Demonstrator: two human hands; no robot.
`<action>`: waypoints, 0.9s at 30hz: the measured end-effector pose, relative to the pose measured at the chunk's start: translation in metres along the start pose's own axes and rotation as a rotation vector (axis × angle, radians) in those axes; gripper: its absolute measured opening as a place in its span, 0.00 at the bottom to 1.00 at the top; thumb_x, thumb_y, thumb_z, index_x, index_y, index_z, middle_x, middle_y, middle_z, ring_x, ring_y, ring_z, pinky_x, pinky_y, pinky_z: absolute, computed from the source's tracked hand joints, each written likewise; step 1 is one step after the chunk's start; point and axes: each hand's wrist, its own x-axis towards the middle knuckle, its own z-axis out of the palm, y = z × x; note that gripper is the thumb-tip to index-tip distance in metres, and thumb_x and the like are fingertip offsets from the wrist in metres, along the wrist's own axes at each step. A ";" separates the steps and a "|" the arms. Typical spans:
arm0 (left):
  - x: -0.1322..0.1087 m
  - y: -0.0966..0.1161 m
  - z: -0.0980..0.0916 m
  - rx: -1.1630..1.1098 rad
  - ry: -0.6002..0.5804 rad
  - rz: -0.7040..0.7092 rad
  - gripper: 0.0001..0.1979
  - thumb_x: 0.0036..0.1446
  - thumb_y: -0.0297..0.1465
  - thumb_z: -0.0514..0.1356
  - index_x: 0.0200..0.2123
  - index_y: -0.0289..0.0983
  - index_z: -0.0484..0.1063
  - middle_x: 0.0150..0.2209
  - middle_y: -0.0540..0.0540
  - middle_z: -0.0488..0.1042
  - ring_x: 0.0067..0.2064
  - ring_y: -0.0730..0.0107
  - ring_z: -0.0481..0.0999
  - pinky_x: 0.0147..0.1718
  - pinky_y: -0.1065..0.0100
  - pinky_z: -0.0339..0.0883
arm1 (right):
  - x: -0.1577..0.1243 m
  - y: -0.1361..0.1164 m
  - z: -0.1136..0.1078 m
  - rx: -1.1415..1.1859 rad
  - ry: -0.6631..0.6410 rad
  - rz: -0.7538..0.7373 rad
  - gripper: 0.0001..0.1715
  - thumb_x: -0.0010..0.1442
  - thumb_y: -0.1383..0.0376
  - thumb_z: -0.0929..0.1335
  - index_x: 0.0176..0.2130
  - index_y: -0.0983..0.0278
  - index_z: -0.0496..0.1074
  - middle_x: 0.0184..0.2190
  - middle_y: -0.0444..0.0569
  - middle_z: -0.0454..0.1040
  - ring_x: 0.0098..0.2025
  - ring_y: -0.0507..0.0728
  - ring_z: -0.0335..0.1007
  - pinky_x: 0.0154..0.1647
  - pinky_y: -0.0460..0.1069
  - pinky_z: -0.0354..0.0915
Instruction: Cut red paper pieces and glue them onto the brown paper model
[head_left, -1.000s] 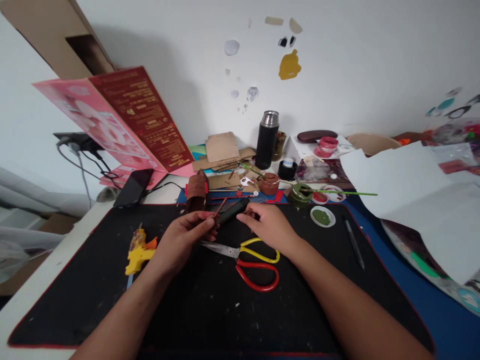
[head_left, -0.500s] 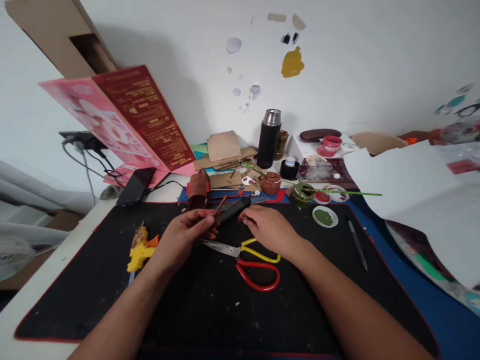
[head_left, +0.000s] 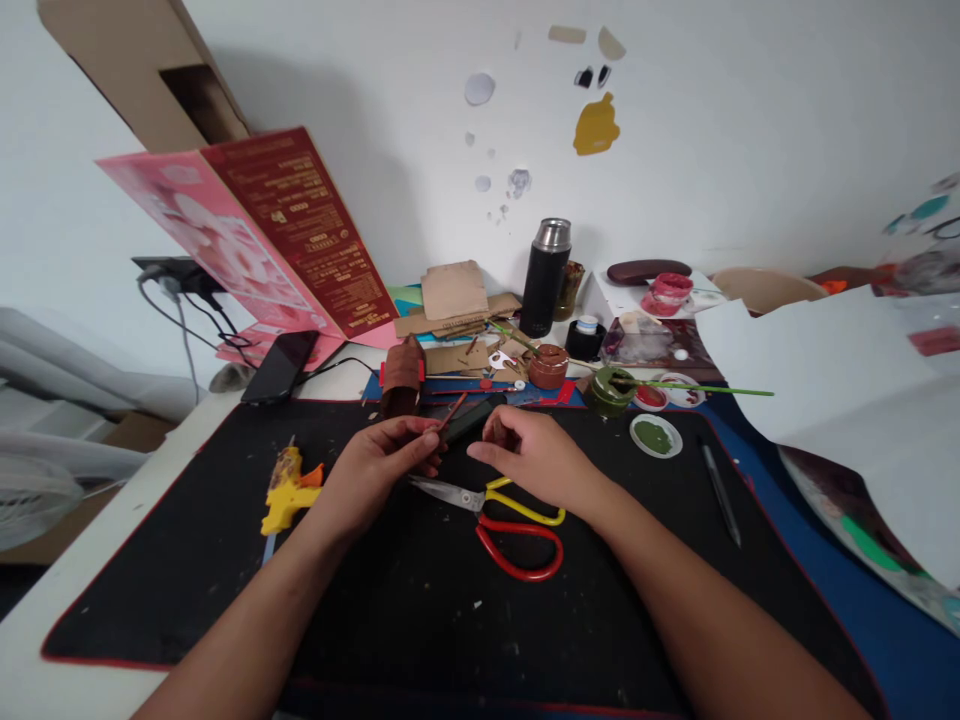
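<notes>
My left hand [head_left: 382, 462] pinches a thin reddish-brown strip [head_left: 453, 410] between thumb and fingers, its free end pointing up and right. My right hand [head_left: 529, 455] is just to the right, thumb apart from its curled fingers, with nothing visible in it. Under and between the hands lies a dark long object [head_left: 474, 419], perhaps a cutter handle, partly hidden. Below them, scissors [head_left: 517, 525] with one yellow and one red handle lie on the black mat [head_left: 420, 630]. Behind my left hand stands a brown rounded piece [head_left: 403, 375] with red at its sides.
A yellow glue gun [head_left: 283, 495] lies left, beyond it a phone [head_left: 279, 366]. At the back are cardboard scraps [head_left: 454, 291], a black flask [head_left: 546, 280], a brown paint jar [head_left: 549, 367] and a green paint jar [head_left: 608, 392] with a brush across it. A pen [head_left: 721, 495] lies right.
My right hand's thumb has moved away from its fingers, opening a gap. My left hand still holds the strip. The whole view has shifted slightly.
</notes>
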 end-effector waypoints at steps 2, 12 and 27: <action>-0.001 0.001 0.000 0.031 -0.024 -0.003 0.25 0.42 0.49 0.79 0.38 0.37 0.85 0.30 0.46 0.81 0.29 0.66 0.77 0.33 0.65 0.76 | 0.000 0.000 0.001 0.202 -0.007 0.010 0.15 0.66 0.52 0.74 0.38 0.60 0.73 0.32 0.44 0.75 0.32 0.54 0.70 0.32 0.49 0.66; -0.006 0.005 0.001 0.244 -0.141 0.032 0.21 0.49 0.47 0.75 0.42 0.40 0.86 0.35 0.46 0.83 0.32 0.65 0.76 0.34 0.67 0.70 | 0.002 -0.002 0.001 0.459 0.017 0.066 0.19 0.66 0.48 0.73 0.41 0.61 0.74 0.29 0.42 0.73 0.27 0.51 0.71 0.30 0.48 0.70; -0.006 -0.004 0.001 -0.061 -0.212 -0.057 0.25 0.46 0.35 0.79 0.48 0.39 0.79 0.43 0.47 0.79 0.40 0.67 0.78 0.38 0.67 0.74 | 0.004 -0.001 0.000 0.482 0.054 0.104 0.18 0.66 0.49 0.72 0.38 0.61 0.72 0.25 0.41 0.72 0.23 0.51 0.68 0.25 0.48 0.66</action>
